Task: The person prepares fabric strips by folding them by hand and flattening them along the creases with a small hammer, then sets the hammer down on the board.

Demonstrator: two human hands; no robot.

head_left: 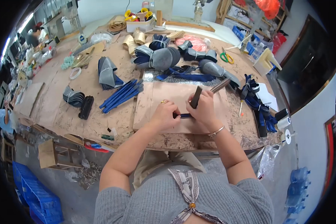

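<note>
My left hand (165,115) is closed, its fingertips pinching one end of a short dark blue strip (185,115) that lies on a tan work board (149,97). Beside it, my right hand (204,109) is wrapped around what looks like a hammer (196,98), whose dark head stands up by the thumb while the handle points to the upper right. The right fingertips come down at the strip's other end; whether they touch it is hidden. Left of the board lies a bundle of narrow blue strips (120,96).
Tied bundles of grey and blue pieces (158,58) fill the table's middle. Green-and-orange scissors (226,57) lie at the back right. A black oblong object (86,107) sits at left, and blue straps (263,112) hang near the right edge. A wooden stool (58,154) stands below.
</note>
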